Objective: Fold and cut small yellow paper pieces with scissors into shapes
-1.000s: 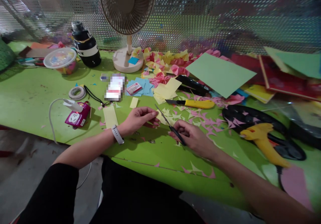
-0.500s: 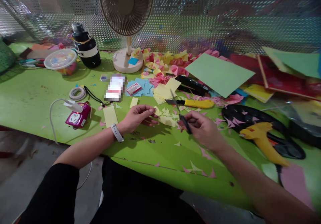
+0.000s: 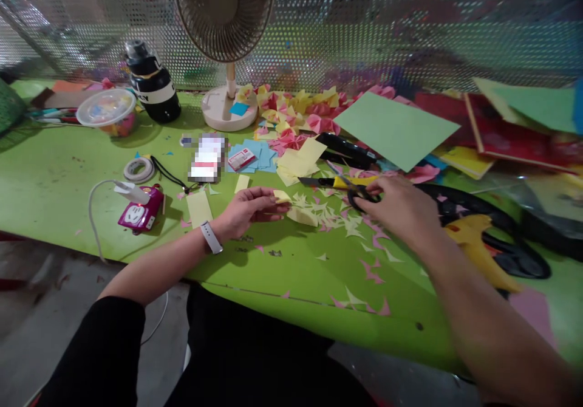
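Observation:
A small piece of yellow paper (image 3: 282, 196) is pinched between the thumb and fingers of my left hand (image 3: 255, 206), just above the table. My right hand (image 3: 398, 206) has hold of black-handled scissors (image 3: 359, 195), whose blades point up and to the left. Behind the blades lies a utility knife (image 3: 339, 182) with a yellow handle, partly covered by my right hand. Pointed yellow paper scraps (image 3: 334, 212) are strewn between my hands, and another cut yellow piece (image 3: 303, 216) lies below my left fingertips.
A fan (image 3: 230, 106), a black bottle (image 3: 155, 91) and folded paper pieces (image 3: 296, 112) stand along the back. Left are a magenta power socket (image 3: 142, 211), a tape roll (image 3: 139, 169) and a phone (image 3: 207, 158). A yellow glue gun (image 3: 478, 249) lies right.
My right hand has moved right and away from me with the scissors, now over the utility knife's handle. My left hand keeps its place, with the yellow paper showing more clearly.

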`<action>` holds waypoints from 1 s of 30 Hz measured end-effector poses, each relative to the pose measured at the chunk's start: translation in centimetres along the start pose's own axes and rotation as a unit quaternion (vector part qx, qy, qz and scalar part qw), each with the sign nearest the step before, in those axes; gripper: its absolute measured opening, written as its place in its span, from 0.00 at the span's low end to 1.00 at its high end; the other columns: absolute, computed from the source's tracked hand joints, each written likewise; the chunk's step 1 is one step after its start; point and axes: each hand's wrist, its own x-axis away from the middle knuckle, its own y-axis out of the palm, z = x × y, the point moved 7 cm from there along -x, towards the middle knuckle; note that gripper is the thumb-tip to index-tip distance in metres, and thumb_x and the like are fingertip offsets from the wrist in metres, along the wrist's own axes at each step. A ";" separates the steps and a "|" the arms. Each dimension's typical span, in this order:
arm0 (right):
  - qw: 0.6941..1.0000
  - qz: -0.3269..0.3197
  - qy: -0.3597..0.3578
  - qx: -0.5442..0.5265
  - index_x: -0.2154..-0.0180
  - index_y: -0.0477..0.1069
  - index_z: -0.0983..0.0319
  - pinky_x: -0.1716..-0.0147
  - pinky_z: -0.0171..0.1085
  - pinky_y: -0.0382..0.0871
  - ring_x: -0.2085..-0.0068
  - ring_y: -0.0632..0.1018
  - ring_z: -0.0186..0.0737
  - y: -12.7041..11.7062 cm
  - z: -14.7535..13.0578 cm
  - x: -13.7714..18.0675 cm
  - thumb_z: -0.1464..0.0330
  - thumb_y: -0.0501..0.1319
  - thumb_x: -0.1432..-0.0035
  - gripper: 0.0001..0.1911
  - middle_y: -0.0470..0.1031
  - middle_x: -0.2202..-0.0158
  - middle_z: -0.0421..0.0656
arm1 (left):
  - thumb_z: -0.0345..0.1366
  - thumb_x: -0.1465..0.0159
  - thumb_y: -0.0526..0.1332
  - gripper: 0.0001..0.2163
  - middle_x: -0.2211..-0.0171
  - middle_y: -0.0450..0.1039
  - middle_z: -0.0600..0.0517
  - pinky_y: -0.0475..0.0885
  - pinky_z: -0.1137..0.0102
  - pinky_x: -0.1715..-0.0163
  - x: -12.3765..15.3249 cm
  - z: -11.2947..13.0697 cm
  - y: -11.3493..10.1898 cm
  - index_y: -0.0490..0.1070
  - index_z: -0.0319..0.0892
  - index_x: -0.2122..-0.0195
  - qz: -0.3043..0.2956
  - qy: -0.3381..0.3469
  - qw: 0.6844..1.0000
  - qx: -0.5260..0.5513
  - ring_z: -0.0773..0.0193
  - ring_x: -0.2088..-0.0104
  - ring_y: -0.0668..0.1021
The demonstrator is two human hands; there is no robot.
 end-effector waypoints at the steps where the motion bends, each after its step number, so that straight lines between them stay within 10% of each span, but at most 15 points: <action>1: 1.000 -0.005 0.000 0.004 0.71 0.68 0.56 0.75 0.43 0.60 0.64 0.75 0.57 0.2 0.2 -0.1 0.41 0.62 0.50 0.25 0.76 0.64 0.52 | 0.29 0.43 0.69 0.07 0.65 0.81 0.50 0.78 0.66 0.60 0.0 0.0 0.0 0.73 0.37 0.64 -0.001 0.002 1.000 -0.005 0.65 0.65 0.83; 8: 0.981 -0.138 0.087 -0.108 0.67 0.73 0.56 0.79 0.45 0.62 0.77 0.74 0.47 1.3 2.0 -0.1 0.42 0.67 0.56 0.26 0.78 0.73 0.47 | 0.34 0.49 0.74 0.12 0.68 0.79 0.54 0.76 0.69 0.62 -0.3 0.4 -0.3 0.73 0.38 0.68 0.004 0.050 0.997 -0.064 0.69 0.67 0.81; 17: 0.976 -0.147 -0.010 -0.161 0.64 0.75 0.58 0.78 0.45 0.70 0.71 0.75 0.45 2.2 -7.8 4.1 0.44 0.65 0.48 0.24 0.77 0.62 0.51 | 0.36 0.50 0.75 0.09 0.70 0.78 0.54 0.73 0.73 0.65 0.4 1.8 0.0 0.77 0.39 0.72 0.053 0.171 0.967 -0.182 0.71 0.69 0.78; 23: 0.976 -0.157 -0.032 -0.150 0.69 0.73 0.61 0.76 0.40 0.69 0.70 0.75 0.42 3.9 -8.5 4.2 0.54 0.68 0.45 0.16 0.76 0.66 0.47 | 0.41 0.49 0.74 0.18 0.68 0.80 0.50 0.72 0.75 0.75 0.3 1.1 0.3 0.74 0.37 0.62 0.020 0.123 0.974 -0.192 0.66 0.69 0.81; 30: 0.938 -0.138 -0.022 -0.316 0.70 0.72 0.60 0.75 0.42 0.72 0.72 0.75 0.40 2.8 -8.6 4.7 0.44 0.62 0.45 0.25 0.76 0.70 0.47 | 0.40 0.47 0.74 0.11 0.56 0.78 0.46 0.75 0.61 0.52 0.8 1.9 1.3 0.78 0.38 0.70 -0.004 0.215 0.937 -0.274 0.62 0.55 0.79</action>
